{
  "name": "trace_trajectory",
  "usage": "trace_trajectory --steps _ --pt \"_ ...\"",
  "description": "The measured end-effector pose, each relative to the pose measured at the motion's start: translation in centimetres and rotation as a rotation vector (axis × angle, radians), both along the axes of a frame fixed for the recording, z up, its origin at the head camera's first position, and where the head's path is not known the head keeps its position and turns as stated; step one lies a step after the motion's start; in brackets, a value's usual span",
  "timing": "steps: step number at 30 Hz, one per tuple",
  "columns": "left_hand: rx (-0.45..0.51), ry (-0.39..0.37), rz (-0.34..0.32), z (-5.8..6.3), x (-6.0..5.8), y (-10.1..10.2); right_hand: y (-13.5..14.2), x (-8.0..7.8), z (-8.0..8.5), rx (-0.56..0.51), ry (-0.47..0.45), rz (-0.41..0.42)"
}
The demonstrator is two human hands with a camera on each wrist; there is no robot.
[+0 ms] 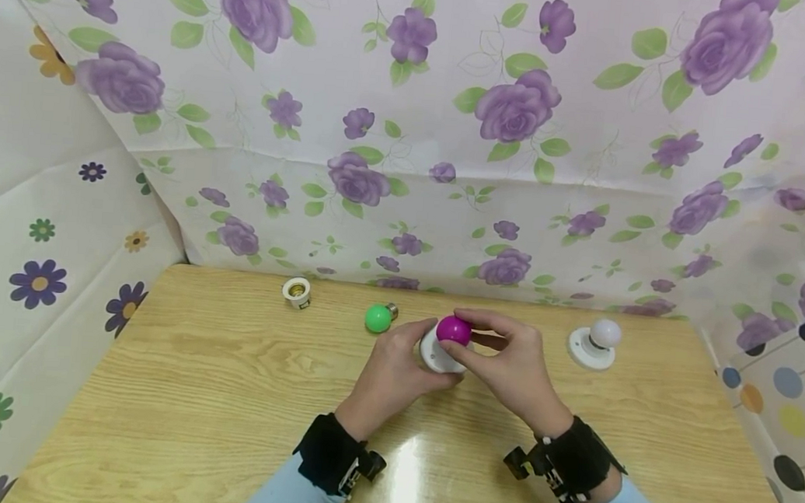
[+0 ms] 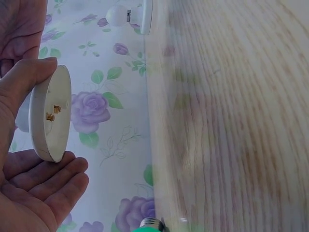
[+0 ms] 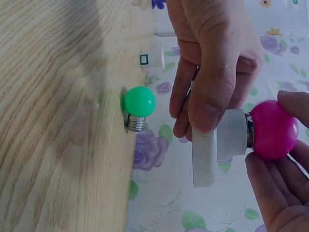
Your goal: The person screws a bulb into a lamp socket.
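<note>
In the left hand, a white lamp holder, pinched at its round base between thumb and fingers. In the right hand, a magenta bulb, gripped between thumb and fingertips. Between the two hands, bulb and holder end to end, with a narrow band of metal visible at the holder's mouth in the right wrist view. Both held up clear of the bench. Framed by the left thumb and fingers in the left wrist view, the holder's hollow underside, with two brass-coloured terminals inside. Just beyond the left hand, a green bulb on its side on the bench, metal screw end turned to the right. Well to the left of the left hand and farther out, a small white socket, mouth upward. To the right of the right hand and slightly beyond it, a white bulb upon a round white base. Behind each hand, at the wrist, a black strap, then a light blue sleeve. Beyond both hands, a white cloth with purple flowers.
</note>
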State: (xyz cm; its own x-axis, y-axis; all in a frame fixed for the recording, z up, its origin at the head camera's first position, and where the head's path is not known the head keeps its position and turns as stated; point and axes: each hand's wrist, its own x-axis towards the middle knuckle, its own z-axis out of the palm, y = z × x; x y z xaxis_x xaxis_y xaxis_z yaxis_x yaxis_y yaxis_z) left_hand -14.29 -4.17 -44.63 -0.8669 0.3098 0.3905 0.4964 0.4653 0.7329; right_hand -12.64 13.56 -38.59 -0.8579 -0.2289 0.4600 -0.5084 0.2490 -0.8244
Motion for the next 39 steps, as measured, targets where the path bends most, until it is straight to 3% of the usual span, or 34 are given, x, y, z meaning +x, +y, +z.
trace_trajectory --steps 6,12,16,21,31,39 --pt "0.004 -0.013 -0.003 0.1 0.1 0.0 0.2 0.0 0.1 0.012 -0.013 -0.001" --pt "-0.004 -0.015 0.010 0.3 0.2 0.0 1.1 -1.1 -1.5 0.085 -0.029 0.072" --pt "-0.012 -0.020 0.015 0.3 0.2 -0.1 1.5 -1.3 -1.7 0.094 -0.045 0.127" --pt "-0.018 -0.021 0.012 0.3 0.2 -0.1 1.5 -1.0 -1.2 0.089 -0.097 0.181" --pt "-0.008 -0.007 0.001 0.1 0.1 -0.1 0.7 0.4 1.5 0.077 -0.113 0.185" --pt "0.005 -0.006 -0.010 0.1 0.2 -0.2 0.7 0.5 1.6 0.056 -0.120 0.174"
